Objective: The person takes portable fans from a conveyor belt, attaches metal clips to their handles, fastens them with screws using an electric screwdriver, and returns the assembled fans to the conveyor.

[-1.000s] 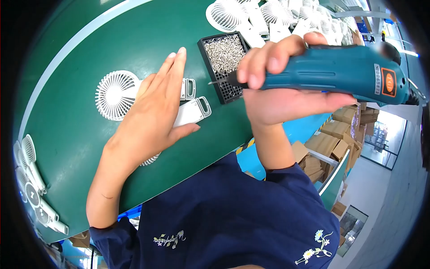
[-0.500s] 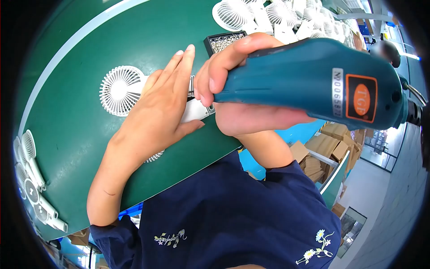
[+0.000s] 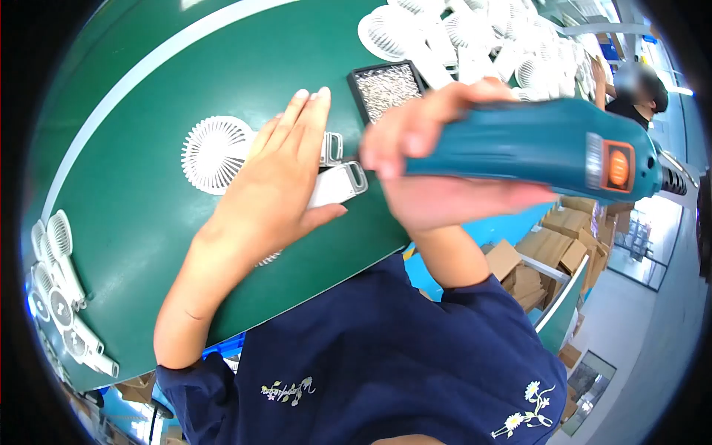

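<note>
My left hand point(image 3: 271, 174) lies flat with its fingers stretched out across two white handheld fans. One fan's round grille point(image 3: 215, 154) shows to the left of the hand. A second fan's handle point(image 3: 337, 185) pokes out past the thumb, and a bit of its grille is visible below the wrist. Wrapped around a teal electric screwdriver point(image 3: 512, 141), my right hand point(image 3: 452, 202) is held above the table, right of the handle ends. Motion blurs the screwdriver, and its tip is hard to make out.
A black tray point(image 3: 359, 98) of small screws sits beyond my hands. White fans point(image 3: 463, 33) are heaped at the back right, and several more point(image 3: 63, 259) lie at the left edge of the green table point(image 3: 133, 222). Cardboard boxes point(image 3: 530, 285) and a person point(image 3: 638, 93) are at the right.
My right hand and the screwdriver have shifted right, apart from the fan handles, whose ends now show. The left hand keeps its place on the fans. The view has shifted slightly.
</note>
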### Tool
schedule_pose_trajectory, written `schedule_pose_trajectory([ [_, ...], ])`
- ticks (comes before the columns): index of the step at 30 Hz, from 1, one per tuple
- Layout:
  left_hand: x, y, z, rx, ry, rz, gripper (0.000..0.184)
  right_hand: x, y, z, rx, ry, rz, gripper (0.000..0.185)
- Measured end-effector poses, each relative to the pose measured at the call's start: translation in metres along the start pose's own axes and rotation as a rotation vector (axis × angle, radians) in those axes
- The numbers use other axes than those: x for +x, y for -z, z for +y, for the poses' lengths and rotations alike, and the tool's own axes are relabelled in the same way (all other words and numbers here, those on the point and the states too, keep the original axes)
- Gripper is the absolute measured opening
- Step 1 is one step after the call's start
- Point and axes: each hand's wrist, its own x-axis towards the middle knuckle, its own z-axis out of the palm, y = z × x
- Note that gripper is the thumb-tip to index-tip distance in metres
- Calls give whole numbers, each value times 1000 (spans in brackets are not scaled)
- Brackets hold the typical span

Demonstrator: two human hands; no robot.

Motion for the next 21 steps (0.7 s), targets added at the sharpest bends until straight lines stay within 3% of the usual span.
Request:
schedule_pose_trajectory([
  [2,-13,7,9,252,121,-46,106,-2,-14,-19,-20,15,263,85],
  [3,-21,14,14,358,200,-76,107,-6,-8,-26,62,50,304,93],
  [4,-28,13,10,376,221,-91,102,-12,-3,-34,-44,83,337,84],
  [6,-41,8,1,336,215,-58,94,-29,6,-45,-105,49,345,70],
  [9,-39,12,-27,351,86,-43,91,-59,12,-63,-118,4,451,71],
  [11,-1,25,-86,389,-162,47,93,-73,9,-61,-51,-1,483,66],
  [12,23,35,-122,476,-180,92,96,-76,7,-58,-84,-16,468,66],
  [13,49,66,-140,483,-70,-31,98,-78,6,-54,-103,-40,434,67],
  [15,73,108,-151,611,21,9,99,-80,1,-47,-68,-64,390,67],
  [19,37,107,-126,414,-112,449,73,-91,-23,-25,-127,-155,428,69],
  [21,-20,113,-113,432,68,552,71,-99,-24,-17,-100,-248,476,67],
])
